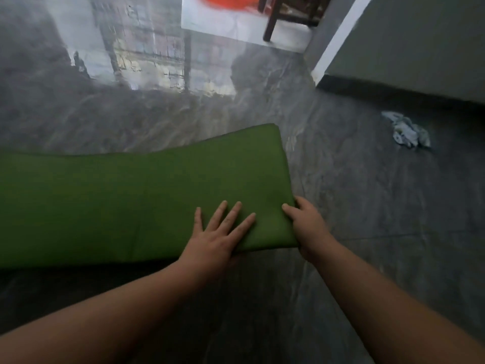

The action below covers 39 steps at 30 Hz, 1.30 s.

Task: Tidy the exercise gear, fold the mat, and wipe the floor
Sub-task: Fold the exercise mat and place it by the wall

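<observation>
Matt green mat on a glossy stone-look floor.

Under your left hand [215, 240] and right hand [307, 227] the green mat [131, 195] looks like a soft, matt material with a fine, even surface and no shine; whether it is cloth or foam you cannot tell. The dark grey floor [367, 219] reads as polished marble-patterned tile, smooth and glossy, mirroring a window farther off. The pale blue rag [406, 130] is crumpled cloth, dull and wrinkled. The chair leg [270, 24] appears to be dark, slightly lustrous wood. The wall [420, 48] is flat and matt, like paint.
</observation>
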Each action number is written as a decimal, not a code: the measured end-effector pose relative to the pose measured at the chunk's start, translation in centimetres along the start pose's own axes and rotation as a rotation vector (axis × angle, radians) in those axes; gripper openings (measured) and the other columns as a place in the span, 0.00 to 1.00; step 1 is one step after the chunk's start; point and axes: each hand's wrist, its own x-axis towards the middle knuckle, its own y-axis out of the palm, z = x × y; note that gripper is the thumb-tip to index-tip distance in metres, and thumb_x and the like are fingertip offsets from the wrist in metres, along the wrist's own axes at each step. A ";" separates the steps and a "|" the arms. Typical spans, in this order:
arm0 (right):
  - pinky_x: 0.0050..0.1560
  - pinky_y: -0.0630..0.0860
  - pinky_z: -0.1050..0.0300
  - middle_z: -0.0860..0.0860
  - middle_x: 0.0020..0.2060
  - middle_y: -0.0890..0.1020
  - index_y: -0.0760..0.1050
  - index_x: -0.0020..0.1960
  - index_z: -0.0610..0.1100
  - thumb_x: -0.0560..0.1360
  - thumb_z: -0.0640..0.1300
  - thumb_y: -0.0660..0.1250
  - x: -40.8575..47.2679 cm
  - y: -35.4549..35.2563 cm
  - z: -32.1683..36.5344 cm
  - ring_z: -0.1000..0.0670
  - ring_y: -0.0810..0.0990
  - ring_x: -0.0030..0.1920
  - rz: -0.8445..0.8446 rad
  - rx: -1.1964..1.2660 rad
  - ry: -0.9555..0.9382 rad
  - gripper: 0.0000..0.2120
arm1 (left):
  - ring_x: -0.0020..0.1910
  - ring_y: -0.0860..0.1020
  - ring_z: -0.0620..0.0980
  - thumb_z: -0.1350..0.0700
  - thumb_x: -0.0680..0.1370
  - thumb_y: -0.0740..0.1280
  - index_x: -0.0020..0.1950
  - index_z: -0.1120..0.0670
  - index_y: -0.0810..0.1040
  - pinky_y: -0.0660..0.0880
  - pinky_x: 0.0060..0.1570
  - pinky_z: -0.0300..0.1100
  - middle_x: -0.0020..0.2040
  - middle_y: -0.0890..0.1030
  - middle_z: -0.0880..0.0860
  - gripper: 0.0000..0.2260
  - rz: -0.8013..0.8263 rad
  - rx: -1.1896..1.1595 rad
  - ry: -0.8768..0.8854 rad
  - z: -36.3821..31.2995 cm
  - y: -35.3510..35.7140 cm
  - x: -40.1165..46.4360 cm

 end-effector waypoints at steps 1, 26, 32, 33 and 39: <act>0.56 0.80 0.41 0.43 0.55 0.83 0.76 0.63 0.42 0.80 0.37 0.62 0.3 -0.9 -0.4 0.42 0.84 0.53 -0.020 -0.003 0.028 0.13 | 0.77 0.31 0.57 0.36 0.78 0.51 0.72 0.36 0.25 0.40 0.69 0.73 0.75 0.27 0.49 0.36 0.024 -0.022 -0.040 -0.2 0.7 -0.1; 0.49 0.67 0.54 0.34 0.56 0.80 0.75 0.63 0.31 0.80 0.37 0.63 0.2 -8.3 3.0 0.43 0.76 0.49 -0.297 -0.632 -0.126 0.14 | 0.79 0.40 0.54 0.46 0.81 0.60 0.79 0.40 0.39 0.48 0.78 0.52 0.81 0.39 0.54 0.35 0.046 -0.325 -0.098 0.0 0.1 -0.4; 0.61 0.74 0.49 0.51 0.58 0.76 0.68 0.73 0.45 0.77 0.55 0.66 -2.3 -6.3 6.9 0.47 0.77 0.58 -0.128 -0.605 -0.215 0.28 | 0.80 0.43 0.50 0.47 0.81 0.59 0.79 0.41 0.40 0.48 0.78 0.50 0.81 0.44 0.51 0.34 -0.210 -0.287 -0.028 -1.2 -5.1 1.2; 0.62 0.75 0.47 0.52 0.60 0.77 0.68 0.73 0.48 0.75 0.60 0.66 -2.9 -5.8 7.6 0.49 0.79 0.57 -0.065 -0.553 -0.223 0.30 | 0.80 0.44 0.50 0.47 0.81 0.59 0.80 0.41 0.41 0.49 0.78 0.50 0.81 0.45 0.51 0.34 -0.225 -0.279 -0.031 -1.0 -5.6 1.2; 0.57 0.74 0.59 0.64 0.58 0.80 0.73 0.68 0.62 0.81 0.59 0.59 -6.3 -0.1 10.3 0.65 0.78 0.57 0.224 -0.318 -0.372 0.16 | 0.71 0.69 0.46 0.49 0.80 0.58 0.74 0.43 0.65 0.67 0.71 0.51 0.72 0.71 0.48 0.21 -0.460 -0.960 -0.170 2.2 -7.9 -1.4</act>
